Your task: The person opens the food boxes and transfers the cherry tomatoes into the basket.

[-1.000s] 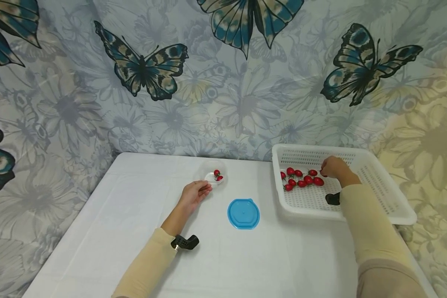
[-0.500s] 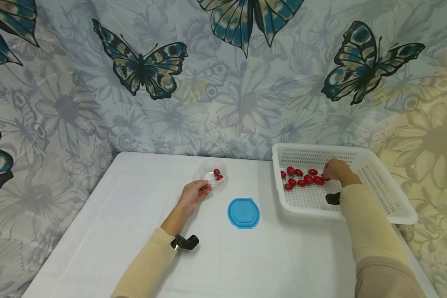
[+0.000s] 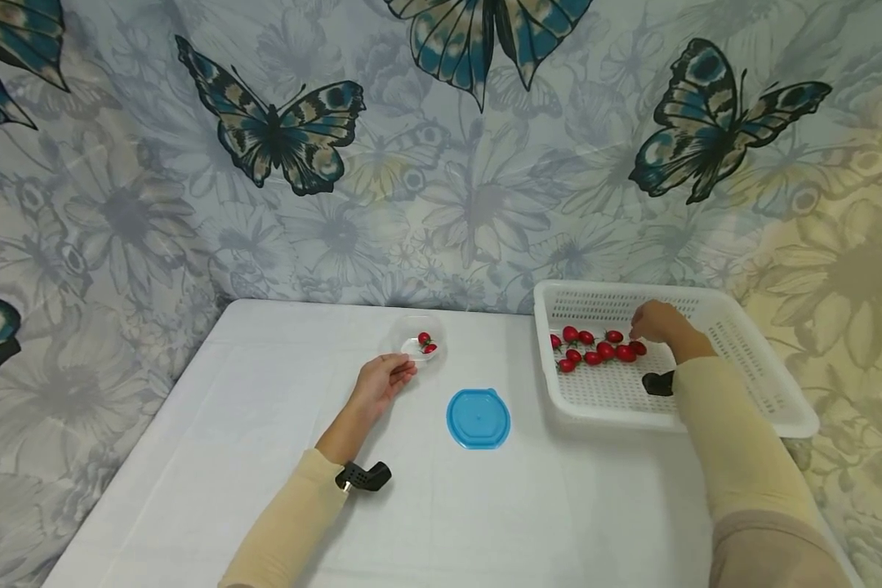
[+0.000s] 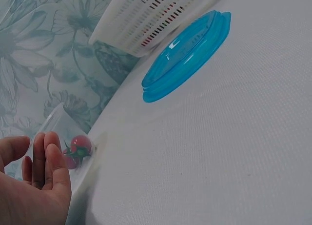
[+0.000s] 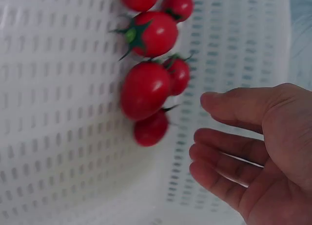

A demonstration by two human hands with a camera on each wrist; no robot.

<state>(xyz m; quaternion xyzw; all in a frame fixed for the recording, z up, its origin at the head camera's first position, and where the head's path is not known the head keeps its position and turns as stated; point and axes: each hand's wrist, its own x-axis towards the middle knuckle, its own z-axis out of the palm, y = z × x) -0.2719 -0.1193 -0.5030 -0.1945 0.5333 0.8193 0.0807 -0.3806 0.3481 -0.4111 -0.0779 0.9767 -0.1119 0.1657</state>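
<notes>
In the head view my left hand (image 3: 385,382) is at the near side of a small clear plastic container (image 3: 406,335) with two cherry tomatoes (image 3: 425,343) inside. The left wrist view shows its thumb apart from the lightly bent fingers (image 4: 57,169), which overlap the container's wall; whether they touch it I cannot tell. My right hand (image 3: 661,322) is inside a white perforated basket (image 3: 610,416). Its thumb and fingers (image 5: 219,183) are spread with nothing between them, just beside several red cherry tomatoes (image 5: 145,91) with green stems.
A round blue lid (image 3: 478,419) lies on the white-covered table (image 3: 529,506) between the container and the basket. Behind the table hangs butterfly-patterned fabric (image 3: 470,204). The basket's raised wall (image 4: 131,20) stands beyond the lid in the left wrist view.
A cherry tomato at my right fingertips half a second ago now lies uncovered at the group's right end. The right hand has lifted slightly away from it. My left hand stays in place.
</notes>
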